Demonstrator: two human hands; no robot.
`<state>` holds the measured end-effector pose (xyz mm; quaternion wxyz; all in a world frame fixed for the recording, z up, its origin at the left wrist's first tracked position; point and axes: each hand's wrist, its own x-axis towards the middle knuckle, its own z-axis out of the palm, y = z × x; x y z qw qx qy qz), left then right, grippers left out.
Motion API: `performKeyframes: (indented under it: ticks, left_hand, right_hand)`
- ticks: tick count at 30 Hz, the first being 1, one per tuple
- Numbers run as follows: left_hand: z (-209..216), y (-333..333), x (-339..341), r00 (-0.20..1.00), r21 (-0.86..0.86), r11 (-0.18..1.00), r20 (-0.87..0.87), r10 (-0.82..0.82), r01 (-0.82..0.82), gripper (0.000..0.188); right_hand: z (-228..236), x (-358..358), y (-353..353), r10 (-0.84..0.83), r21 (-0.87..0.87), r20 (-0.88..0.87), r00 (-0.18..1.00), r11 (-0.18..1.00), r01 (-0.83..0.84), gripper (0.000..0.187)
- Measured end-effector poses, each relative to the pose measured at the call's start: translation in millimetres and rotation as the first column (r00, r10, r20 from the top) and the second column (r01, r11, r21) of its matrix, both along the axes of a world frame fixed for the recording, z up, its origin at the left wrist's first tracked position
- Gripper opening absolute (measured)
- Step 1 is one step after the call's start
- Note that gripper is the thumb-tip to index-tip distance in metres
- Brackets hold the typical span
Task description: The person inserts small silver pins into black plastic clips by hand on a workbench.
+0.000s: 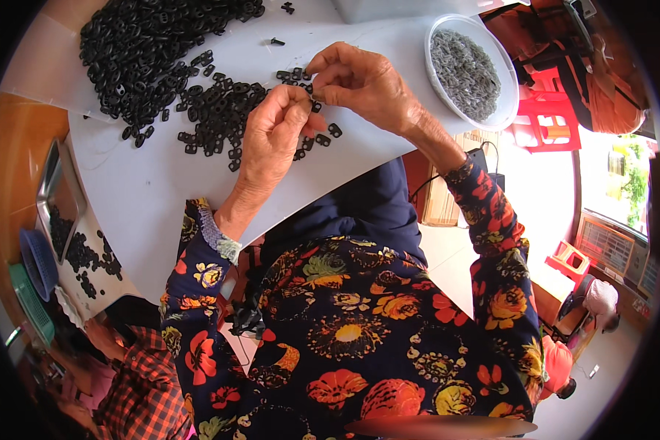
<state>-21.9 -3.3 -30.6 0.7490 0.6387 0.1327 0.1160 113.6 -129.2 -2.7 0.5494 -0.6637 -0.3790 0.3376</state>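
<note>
Above the pale table [147, 198] my two hands meet, fingertips almost touching. My left hand [275, 132] is closed in a pinch; whatever lies in it is hidden by the fingers. Thumb and fingers of my right hand [363, 84] are also pinched together, and I cannot make out what they hold. Beneath and around them are loose small black plastic pieces [220, 110], many with two holes, like cord locks. A much larger heap of such black pieces [139, 44] rises at the far left. To the right stands a round clear tub [512, 99] with small grey springs [466, 73] in it.
One black piece [275, 42] lies alone near the table's far side. At the left are a metal tray [55, 180], a blue basket [37, 260] and a green basket [28, 297]. A person in a checked shirt [150, 374] sits lower left. Red stools [546, 121] stand right.
</note>
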Motion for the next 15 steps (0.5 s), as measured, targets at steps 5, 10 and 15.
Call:
performKeyframes:
  ticks: [5, 10, 15]
  left_hand:
    - [-3.2, -2.7, -0.2, 1.000, 0.014, 1.000, -0.019, 0.006, -0.006, 0.011]
    - [-1.9, -5.6, -0.4, 0.999, -0.003, 1.000, -0.039, 0.014, -0.014, 0.008]
    - [-1.8, -10.8, -1.0, 0.998, 0.078, 0.996, -0.036, 0.055, -0.053, 0.004]
  right_hand:
    - [-5.6, -3.2, -1.3, -0.053, 0.027, -0.063, 0.997, 0.998, 0.055, 0.027]
    - [-6.5, -3.2, -0.7, -0.017, 0.042, -0.040, 0.999, 0.999, 0.018, 0.026]
    - [-5.7, -4.2, -1.9, 0.023, 0.014, 0.092, 0.995, 1.000, -0.025, 0.023]
